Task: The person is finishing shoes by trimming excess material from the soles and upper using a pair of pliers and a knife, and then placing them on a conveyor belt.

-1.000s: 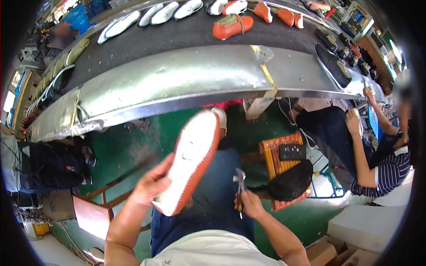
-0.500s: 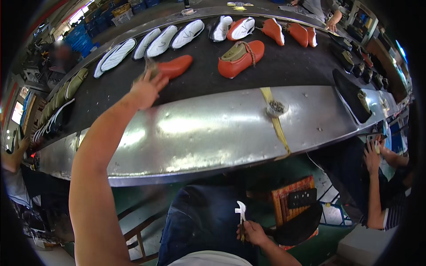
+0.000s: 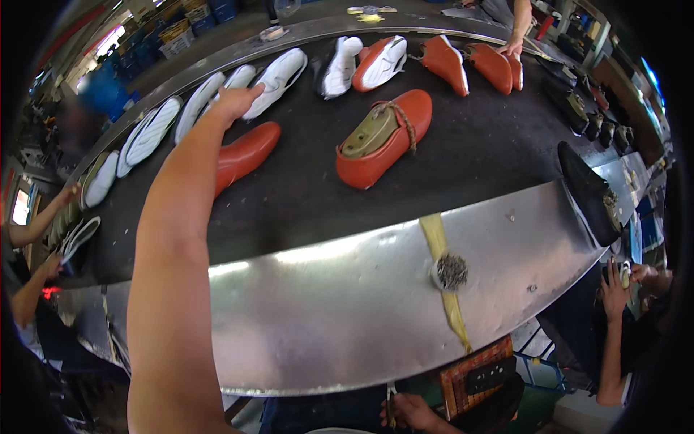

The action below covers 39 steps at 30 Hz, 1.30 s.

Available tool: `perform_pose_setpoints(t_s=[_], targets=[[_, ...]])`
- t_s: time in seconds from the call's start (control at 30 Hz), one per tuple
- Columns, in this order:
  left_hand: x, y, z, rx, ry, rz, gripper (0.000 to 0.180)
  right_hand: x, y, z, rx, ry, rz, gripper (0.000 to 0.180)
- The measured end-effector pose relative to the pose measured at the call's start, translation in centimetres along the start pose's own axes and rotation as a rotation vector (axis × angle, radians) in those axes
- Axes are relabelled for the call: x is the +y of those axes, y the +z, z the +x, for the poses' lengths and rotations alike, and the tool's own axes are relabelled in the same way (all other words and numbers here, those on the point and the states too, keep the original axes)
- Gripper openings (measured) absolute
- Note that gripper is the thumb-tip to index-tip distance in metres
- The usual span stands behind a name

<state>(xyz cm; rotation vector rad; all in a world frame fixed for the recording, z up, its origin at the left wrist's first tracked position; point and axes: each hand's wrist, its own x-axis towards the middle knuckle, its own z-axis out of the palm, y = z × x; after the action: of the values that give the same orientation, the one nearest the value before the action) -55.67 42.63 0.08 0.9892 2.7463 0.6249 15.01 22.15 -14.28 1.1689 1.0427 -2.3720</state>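
My left hand (image 3: 236, 105) reaches far across the dark conveyor belt (image 3: 303, 159), its fingers closed around the near end of a white-bottomed shoe (image 3: 237, 76); the fingertips are partly hidden. Another white-bottomed shoe (image 3: 278, 78) lies close beside the thumb. Under my forearm, partly covered, is an orange shoe (image 3: 249, 150). A larger orange shoe (image 3: 369, 160) with an olive shoe last (image 3: 367, 137) and a cord in it sits to the right. Low by my lap, my right hand (image 3: 408, 412) grips a hammer (image 3: 391, 398), its head hidden beneath the metal ledge.
The metal ledge (image 3: 325, 318) bears a cup of small nails (image 3: 450, 271) on yellow tape (image 3: 435, 235) and a black shoe (image 3: 589, 192). Orange shoes (image 3: 444, 64) stand at the far edge, a co-worker's hand (image 3: 512, 45) on one. Other people's hands work at both sides.
My left hand has left the orange shoe and moved farther out to the white-bottomed shoes. The view has shifted forward, and the hammer head has gone out of sight under the ledge.
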Motion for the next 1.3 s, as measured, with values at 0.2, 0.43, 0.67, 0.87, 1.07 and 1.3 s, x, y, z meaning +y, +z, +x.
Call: perform_pose_setpoints(t_s=[0.2,0.43,0.67,0.87,1.07,1.3], targets=[[10.0,7.7,3.1,-0.099,0.001,0.076,0.103,-3.4,0.4,0.3,0.059,-0.019,0.02,0.059],[12.4,9.3,4.2,0.092,-0.099,-0.109,0.1,-4.4,1.0,1.1,0.054,0.02,0.072,0.058],[8.6,-5.3,-7.1,-0.18,-0.095,-0.85,0.064,1.5,1.0,0.9,0.073,-0.118,0.125,0.056],[-8.0,-15.3,-33.7,0.017,0.117,-1.078,0.053,7.9,0.1,1.9,-0.01,-0.165,0.097,0.055],[-19.9,-17.5,-58.0,0.376,0.151,-0.278,0.059,10.9,2.4,0.6,0.023,-0.151,0.011,0.053],[-23.1,-16.7,-63.4,0.151,0.053,0.232,0.076,15.5,3.7,-1.4,0.065,-0.14,-0.112,0.055]])
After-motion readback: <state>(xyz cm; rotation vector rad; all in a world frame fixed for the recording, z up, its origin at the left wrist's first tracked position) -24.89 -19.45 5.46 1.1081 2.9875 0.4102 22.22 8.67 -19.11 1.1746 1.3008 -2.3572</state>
